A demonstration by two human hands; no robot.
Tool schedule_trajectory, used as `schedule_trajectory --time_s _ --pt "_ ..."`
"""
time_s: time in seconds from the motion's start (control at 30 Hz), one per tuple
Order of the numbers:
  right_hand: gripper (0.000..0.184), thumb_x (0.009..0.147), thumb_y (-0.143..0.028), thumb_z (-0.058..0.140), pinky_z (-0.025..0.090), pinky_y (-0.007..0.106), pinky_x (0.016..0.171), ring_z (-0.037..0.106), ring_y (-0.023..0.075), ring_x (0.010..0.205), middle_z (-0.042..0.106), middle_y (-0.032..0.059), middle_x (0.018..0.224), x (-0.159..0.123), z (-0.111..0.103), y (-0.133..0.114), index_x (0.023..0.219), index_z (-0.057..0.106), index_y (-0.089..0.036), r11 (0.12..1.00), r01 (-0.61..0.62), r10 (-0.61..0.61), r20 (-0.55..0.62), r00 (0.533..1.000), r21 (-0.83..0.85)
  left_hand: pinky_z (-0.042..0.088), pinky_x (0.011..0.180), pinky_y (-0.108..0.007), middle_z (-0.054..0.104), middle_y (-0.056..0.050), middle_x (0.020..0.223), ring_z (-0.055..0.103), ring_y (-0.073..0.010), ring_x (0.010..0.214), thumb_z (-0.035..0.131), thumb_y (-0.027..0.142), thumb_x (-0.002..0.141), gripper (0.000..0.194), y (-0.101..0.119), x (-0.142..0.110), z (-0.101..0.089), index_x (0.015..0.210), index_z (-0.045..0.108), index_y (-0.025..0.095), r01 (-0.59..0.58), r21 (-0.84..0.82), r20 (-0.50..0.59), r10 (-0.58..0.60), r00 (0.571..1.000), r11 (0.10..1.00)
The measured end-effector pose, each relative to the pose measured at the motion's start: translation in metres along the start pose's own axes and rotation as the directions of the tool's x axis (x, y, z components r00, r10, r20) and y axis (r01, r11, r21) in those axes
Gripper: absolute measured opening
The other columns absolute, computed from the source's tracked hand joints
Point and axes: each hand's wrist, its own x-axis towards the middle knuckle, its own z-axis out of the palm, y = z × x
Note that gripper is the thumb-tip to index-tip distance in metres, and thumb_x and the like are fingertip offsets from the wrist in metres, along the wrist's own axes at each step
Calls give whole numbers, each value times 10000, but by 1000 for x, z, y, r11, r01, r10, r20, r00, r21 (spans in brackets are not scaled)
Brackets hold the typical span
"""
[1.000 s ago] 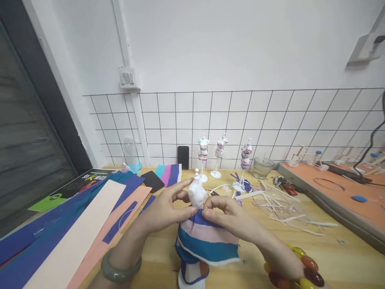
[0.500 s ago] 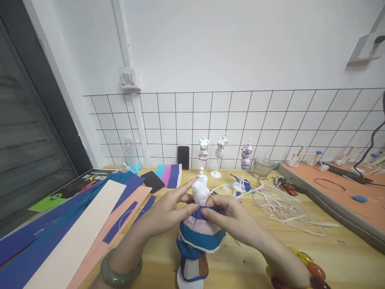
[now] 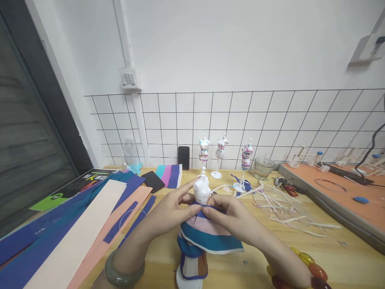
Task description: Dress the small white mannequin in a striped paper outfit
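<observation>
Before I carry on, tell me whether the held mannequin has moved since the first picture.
Yes, the held mannequin has shifted right, judged against the leftmost rear mannequin.

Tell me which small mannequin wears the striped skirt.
The front mannequin, with the left hand and right hand at its striped skirt. The three mannequins behind it show colourful torsos and no skirts.

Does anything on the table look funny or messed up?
Nothing looks spilled or broken. The thin pale strips on the right lie in a messy tangle. The striped cloth between the left hand and right hand looks lopsided, because it flares out further on the right.
</observation>
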Motion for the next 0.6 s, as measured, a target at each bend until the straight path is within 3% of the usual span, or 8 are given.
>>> schedule_trajectory --time_s 0.13,0.37,0.6 --pt "268 889 -363 514 400 267 641 511 148 699 584 21 740 0 0 0 738 609 -163 1000 17 -17 22 1000 5 461 875 -397 678 -65 1055 587 -231 1007 590 253 856 617 -3 1 -1 1420 338 254 7 -36 2 -7 1000 999" --pt "285 900 -349 498 365 244 596 449 123 634 497 -20 656 0 -1 -3 686 561 -173 1000 3 -4 35 999 12 440 889 -372 645 -39 1071 547 -222 1064 576 190 842 640 -2 -2 -1 1421 324 292 37 58 -14 -37 999 998" --pt "261 874 -352 542 356 246 578 455 121 629 518 -12 665 0 -2 4 698 582 -164 999 -21 22 -6 1000 30 445 860 -357 650 -46 1034 555 -219 1032 560 135 828 633 -3 2 1 1412 349 259 16 27 -38 -15 999 999"
